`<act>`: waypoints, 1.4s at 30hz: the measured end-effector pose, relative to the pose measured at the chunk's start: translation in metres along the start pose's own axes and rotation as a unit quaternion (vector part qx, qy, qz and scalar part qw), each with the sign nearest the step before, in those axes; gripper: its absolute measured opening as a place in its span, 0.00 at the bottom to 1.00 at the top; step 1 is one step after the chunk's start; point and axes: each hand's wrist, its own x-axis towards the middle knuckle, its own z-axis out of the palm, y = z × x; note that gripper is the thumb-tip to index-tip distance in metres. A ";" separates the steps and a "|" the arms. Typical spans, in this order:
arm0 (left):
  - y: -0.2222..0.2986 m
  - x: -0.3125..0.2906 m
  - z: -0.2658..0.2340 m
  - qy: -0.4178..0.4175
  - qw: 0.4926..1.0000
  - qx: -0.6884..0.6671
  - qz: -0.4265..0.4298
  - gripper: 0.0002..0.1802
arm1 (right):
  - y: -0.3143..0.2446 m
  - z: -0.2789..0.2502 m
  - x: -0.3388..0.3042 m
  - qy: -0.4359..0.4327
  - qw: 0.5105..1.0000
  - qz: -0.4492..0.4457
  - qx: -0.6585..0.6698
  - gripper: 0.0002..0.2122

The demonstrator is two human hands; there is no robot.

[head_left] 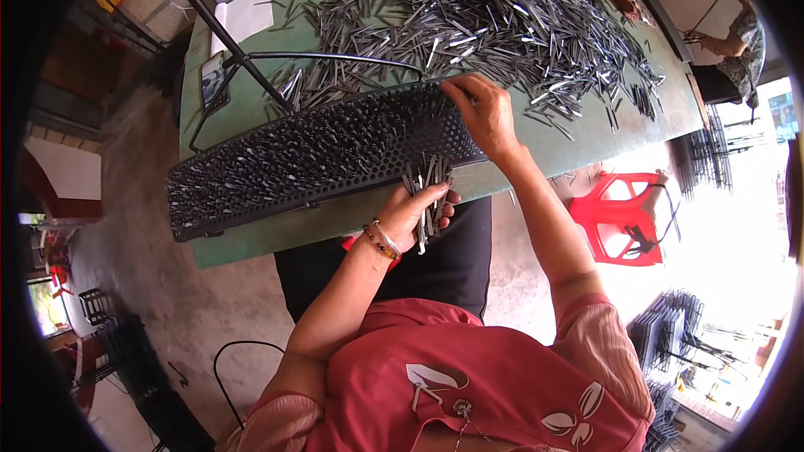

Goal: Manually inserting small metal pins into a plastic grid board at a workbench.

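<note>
The room has a grey, worn concrete floor (pixel 138 226). A green-topped table (pixel 251 240) occupies the upper centre; its edges appear curved (an effect of the fisheye lens). A pale block wall (pixel 159 12) stands at upper left. A red plastic seat (pixel 615 216) with cut-outs is positioned to the right of the table. Strong daylight enters from the right, overexposing the adjacent floor area.

Heaped dark strips (pixel 519 29) on a green table (pixel 578 151) and stacked racks (pixel 666 331) show a workshop.
</note>
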 end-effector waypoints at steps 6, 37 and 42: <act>0.003 -0.003 0.004 -0.009 1.000 -0.002 -0.005 0.13 | 0.003 0.004 -0.006 -0.040 0.990 -0.111 -0.083 0.06; 0.003 -0.003 0.005 0.000 1.000 0.023 0.012 0.14 | -0.014 -0.005 -0.004 -0.127 0.975 -0.150 -0.108 0.10; 0.004 -0.004 0.005 -0.025 0.998 0.037 0.041 0.13 | -0.026 -0.018 -0.014 -0.191 0.977 0.029 0.087 0.10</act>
